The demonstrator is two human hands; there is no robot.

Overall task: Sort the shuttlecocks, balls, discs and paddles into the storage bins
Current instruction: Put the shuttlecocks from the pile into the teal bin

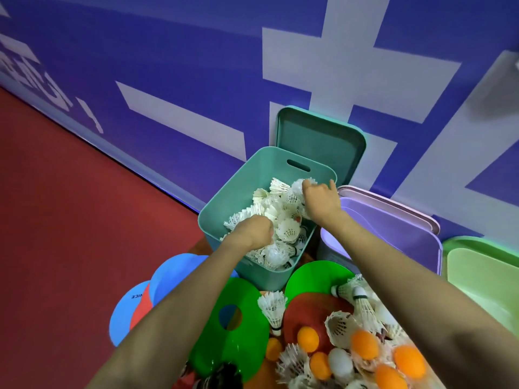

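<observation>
We find the teal bin [224, 209] at the far edge of the red floor [70, 192], against the blue wall [196, 66]. It is heaped with white shuttlecocks [286, 234], their skirts netted and frayed, their cork tips banded dark. Our left hand [254, 230] lies knuckles-up on the heap, fingers curled under; whether it grips any we cannot tell. Our right hand [320, 199] curls round one shuttlecock [299, 186] over the bin's far right corner. Nearer us, more shuttlecocks mix with orange balls [308, 335] and green discs [241, 346].
</observation>
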